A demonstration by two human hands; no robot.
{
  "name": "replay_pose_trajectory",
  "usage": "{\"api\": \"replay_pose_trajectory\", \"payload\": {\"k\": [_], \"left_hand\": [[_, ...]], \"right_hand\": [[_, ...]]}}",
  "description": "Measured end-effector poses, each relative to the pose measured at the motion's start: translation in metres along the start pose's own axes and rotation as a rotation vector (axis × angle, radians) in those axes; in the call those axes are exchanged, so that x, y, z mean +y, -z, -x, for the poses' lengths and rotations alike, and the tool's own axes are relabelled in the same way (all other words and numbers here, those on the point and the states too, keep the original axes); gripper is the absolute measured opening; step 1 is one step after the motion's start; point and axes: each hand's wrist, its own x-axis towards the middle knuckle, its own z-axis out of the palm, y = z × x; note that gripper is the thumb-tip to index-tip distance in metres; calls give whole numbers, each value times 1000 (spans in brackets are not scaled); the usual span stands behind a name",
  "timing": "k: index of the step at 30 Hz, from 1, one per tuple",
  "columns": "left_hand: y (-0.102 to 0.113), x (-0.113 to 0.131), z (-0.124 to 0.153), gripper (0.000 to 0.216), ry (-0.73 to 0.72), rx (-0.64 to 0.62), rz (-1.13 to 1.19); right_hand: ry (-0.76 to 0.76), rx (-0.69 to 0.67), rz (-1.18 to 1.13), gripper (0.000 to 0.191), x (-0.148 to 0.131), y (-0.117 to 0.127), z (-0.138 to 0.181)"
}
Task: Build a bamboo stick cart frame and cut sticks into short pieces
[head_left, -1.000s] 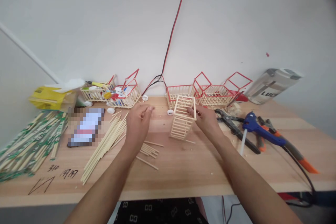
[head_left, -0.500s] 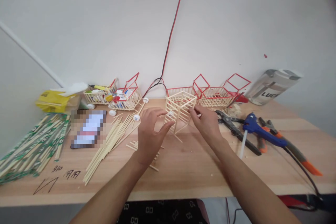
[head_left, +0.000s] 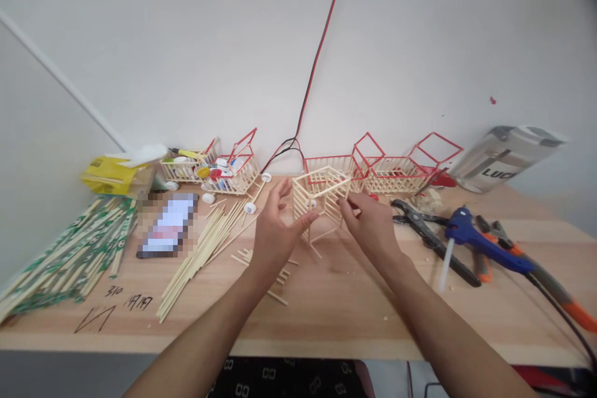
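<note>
Head view. At frame centre, just above the middle, a small stick frame [head_left: 321, 194], a box of pale slats, is held clear of the table [head_left: 354, 311]. It is tilted, with its open rim uppermost and two loose stick ends trailing down toward the board. The right hand [head_left: 373, 227] lies to the frame's right and slightly below it. Its thumb and forefinger are closed in a pinch on the frame's right-hand edge, so this hand carries the piece. The left hand [head_left: 275, 233] lies to the frame's lower left, open, with its fingers spread and curved toward the slats. Its thumb tip is at the lower left corner, but whether it touches cannot be told. The frame thus sits between the two hands, gripped on the right and flanked on the left. Left of centre lies a fan of loose sticks [head_left: 205, 242]. At right lie a blue glue gun [head_left: 471, 237] and black pliers [head_left: 426, 229]. Behind stand red-rimmed baskets [head_left: 389, 174].
</note>
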Motion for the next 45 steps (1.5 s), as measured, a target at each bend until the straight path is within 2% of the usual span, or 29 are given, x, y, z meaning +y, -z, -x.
{"api": "replay_pose_trajectory", "payload": {"k": [5,9,14,20,26,31,34,38,45], "left_hand": [[1,-3,-1,63,19,-8,18],[4,-8,-4,62,34,-3,45],[8,-8,-7,61,14,-45,140],[13,-9,-14,42,38,-92,299],[16,-18,-20,39,105,-158,424],[23,-14,-22,45,170,-186,503],[26,-10,-22,39,190,-137,496],[28,-12,-22,22,162,-22,362],[27,-11,-25,17,91,54,241]], "right_hand": [[14,-21,-7,26,-3,0,1],[-2,-93,-93,21,-6,1,0],[-82,-185,-228,28,-7,3,-2],[-209,-316,-431,30,-5,4,-4],[-240,-297,-472,29,-1,3,-5],[-228,-254,-421,24,-3,7,-4],[-203,-228,-365,23,-7,9,-4],[-166,-198,-299,22,-11,9,-3],[-72,-185,-246,17,-9,8,-2]]}}
